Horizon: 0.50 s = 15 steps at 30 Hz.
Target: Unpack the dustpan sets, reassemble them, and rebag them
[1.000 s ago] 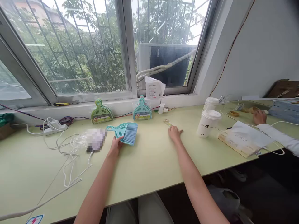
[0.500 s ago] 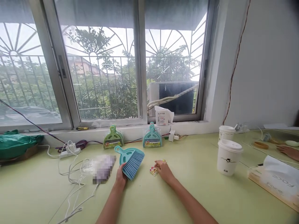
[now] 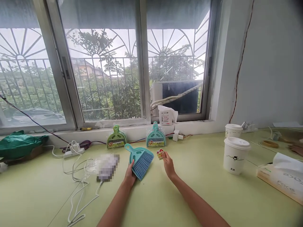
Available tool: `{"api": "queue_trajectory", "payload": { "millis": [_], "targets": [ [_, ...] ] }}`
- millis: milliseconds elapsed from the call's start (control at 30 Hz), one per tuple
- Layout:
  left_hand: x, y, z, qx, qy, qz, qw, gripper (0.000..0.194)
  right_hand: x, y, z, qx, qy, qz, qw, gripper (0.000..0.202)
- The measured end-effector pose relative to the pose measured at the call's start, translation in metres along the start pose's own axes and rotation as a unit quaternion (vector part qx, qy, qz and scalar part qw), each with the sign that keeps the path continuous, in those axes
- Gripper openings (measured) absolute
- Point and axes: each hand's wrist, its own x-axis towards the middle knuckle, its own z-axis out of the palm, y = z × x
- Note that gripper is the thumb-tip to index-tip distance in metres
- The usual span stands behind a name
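Note:
My left hand (image 3: 130, 176) grips a teal dustpan (image 3: 135, 153) by its lower left edge, with a blue-bristled brush (image 3: 144, 164) nested in it. The handle points up and to the left. To the right, my right hand (image 3: 168, 164) pinches a small colourful printed card (image 3: 160, 154) between thumb and fingers, raised in front of the pan's bristles and apart from them. Behind them, by the wall, stand a packaged green dustpan set (image 3: 116, 138) and a packaged teal dustpan set (image 3: 156, 137), each with a printed label at its lower front.
Two lidded white paper cups (image 3: 236, 156) stand at the right, near a tissue box (image 3: 279, 179). White cables (image 3: 79, 201) and a blurred-out object (image 3: 107, 168) lie on the left. A power strip (image 3: 74, 152) and a green bag (image 3: 21, 144) sit farther back. Another person's hand (image 3: 297, 148) shows at the right edge.
My right hand has lifted the printed card off the table and turned it upright. The dustpan and brush in my left hand have shifted slightly right in view.

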Motion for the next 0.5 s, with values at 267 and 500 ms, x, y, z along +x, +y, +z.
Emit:
{"api": "queue_trajectory", "payload": {
  "millis": [267, 500],
  "targets": [
    [-0.03, -0.026, 0.021, 0.086, -0.109, 0.082, 0.987, 0.057, -0.056, -0.027, 0.045, -0.219, -0.191, -0.049, 0.956, 0.067],
    [-0.021, -0.027, 0.014, 0.104, -0.082, 0.086, 0.988, 0.057, -0.057, -0.026, 0.045, -0.199, -0.216, -0.046, 0.955, 0.071]
  ]
}}
